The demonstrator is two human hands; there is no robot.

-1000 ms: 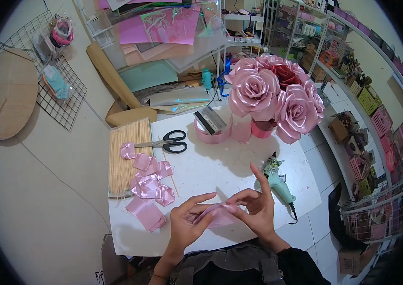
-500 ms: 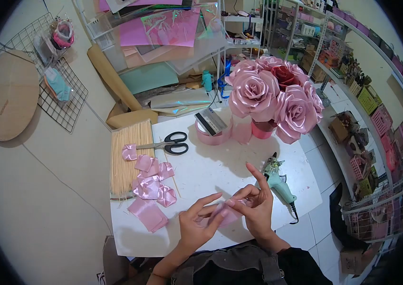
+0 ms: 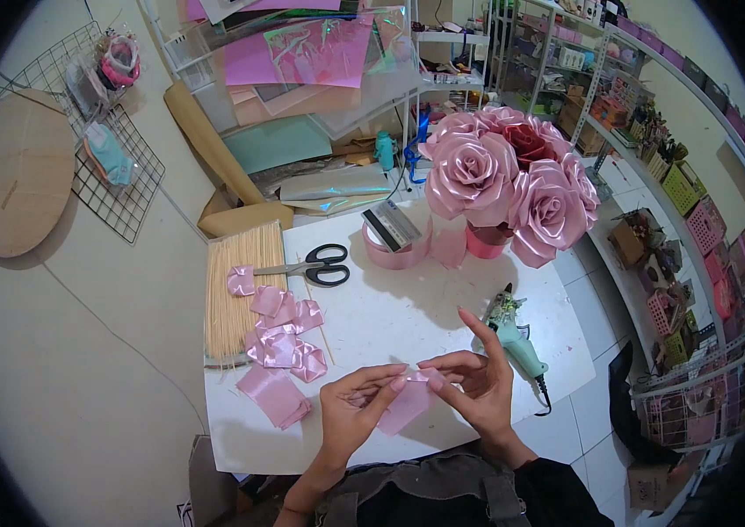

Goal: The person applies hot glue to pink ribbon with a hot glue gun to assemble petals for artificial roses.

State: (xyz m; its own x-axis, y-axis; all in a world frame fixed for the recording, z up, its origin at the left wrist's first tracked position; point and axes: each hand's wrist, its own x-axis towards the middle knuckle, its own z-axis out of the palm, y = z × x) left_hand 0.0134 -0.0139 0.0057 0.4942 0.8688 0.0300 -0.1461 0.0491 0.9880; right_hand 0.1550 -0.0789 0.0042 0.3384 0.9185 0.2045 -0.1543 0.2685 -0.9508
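Within 0.5 seconds you had exposed more of the pale-pink rectangular satin piece point(image 3: 406, 413) above the white flat tabletop point(image 3: 381, 321), left hand point(image 3: 358, 402) and right hand point(image 3: 483, 397) pinching its upper edge, apparently securing a fold.

The pink satin piece point(image 3: 405, 409) slants, top folded

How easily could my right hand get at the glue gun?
Likely yes: the glue gun lies near the right hand with nothing visibly between them, though that hand pinches a pink ribbon piece.
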